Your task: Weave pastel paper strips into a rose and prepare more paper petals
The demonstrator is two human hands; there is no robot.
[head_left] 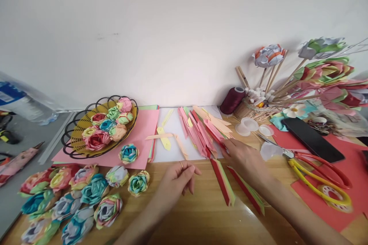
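My left hand hovers over the wooden table near the front edge of the white sheet, its fingers curled and the thumb near the index finger, nothing between them. My right hand reaches to the right end of a pile of folded paper strips in pink, red, green and peach. Its fingertips are on a red strip. Two layered strip bundles, one in front of the pile and another partly under my right forearm, lie on the table. Yellow and peach strips cross on the white sheet.
A yellow basket of paper flowers stands on pink paper; more flowers lie in front. At right are scissors, tape, a phone, maroon thread and paper flowers on sticks.
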